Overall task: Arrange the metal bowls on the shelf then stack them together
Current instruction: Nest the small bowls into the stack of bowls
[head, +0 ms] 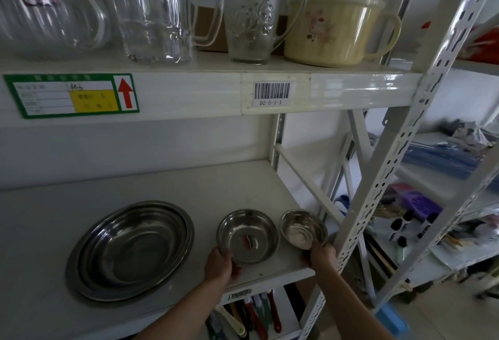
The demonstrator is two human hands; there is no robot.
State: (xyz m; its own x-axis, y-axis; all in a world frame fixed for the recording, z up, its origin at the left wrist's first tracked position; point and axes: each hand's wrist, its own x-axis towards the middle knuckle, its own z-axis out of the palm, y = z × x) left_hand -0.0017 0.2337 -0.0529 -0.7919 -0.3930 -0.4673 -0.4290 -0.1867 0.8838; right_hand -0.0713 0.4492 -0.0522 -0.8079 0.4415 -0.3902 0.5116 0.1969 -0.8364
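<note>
Glass jugs (159,12), cream lidded pot (337,28) on upper shelf; barcode label (272,93) below

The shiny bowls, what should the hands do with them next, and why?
Probably lift the smallest bowl, which the right hand grips at its near rim, and set it inside the medium bowl that the left hand holds. The three bowls sit in a row by size on the shelf, the large bowl leftmost, so nesting seems next.
</note>
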